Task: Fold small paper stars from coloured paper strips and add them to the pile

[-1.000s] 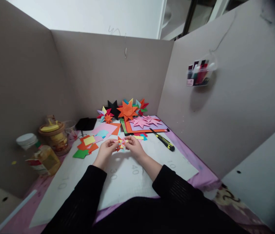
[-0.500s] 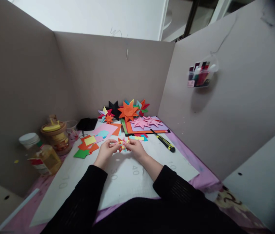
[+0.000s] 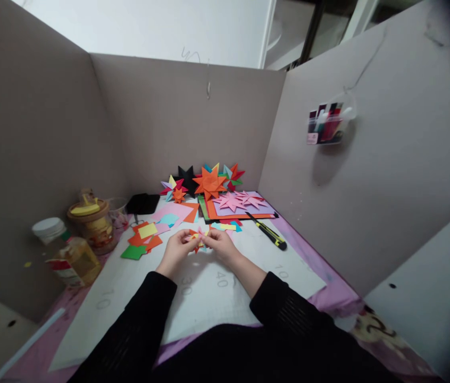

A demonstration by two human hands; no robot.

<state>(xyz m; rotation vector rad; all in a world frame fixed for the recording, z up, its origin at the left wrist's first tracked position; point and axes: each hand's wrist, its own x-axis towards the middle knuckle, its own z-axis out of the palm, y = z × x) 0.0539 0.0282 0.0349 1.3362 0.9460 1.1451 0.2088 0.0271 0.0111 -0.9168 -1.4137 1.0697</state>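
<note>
Between my two hands is a small multicoloured folded paper star (image 3: 200, 234), with pink, orange, yellow and blue points showing. My left hand (image 3: 177, 250) pinches its left side, and my right hand (image 3: 221, 244) grips the right side, fingers closed. Part of the star is hidden behind my fingers. Left of my left hand lie loose paper squares, among them a green one (image 3: 133, 252) and a yellow one (image 3: 147, 230). Just beyond my right hand are small yellow and blue paper pieces (image 3: 227, 227).
Finished paper stars (image 3: 210, 182) stand against the back panel. Pink stars (image 3: 231, 201) rest on stacked coloured sheets. A yellow-black utility knife (image 3: 268, 233) lies at right. Jars (image 3: 91, 223) and a bottle (image 3: 75, 260) stand left. A white numbered mat (image 3: 209, 308) covers the table.
The paper star has turned a little between my fingers, so a pink point now shows upward. My left hand has shifted slightly to the right; the other things stay put.
</note>
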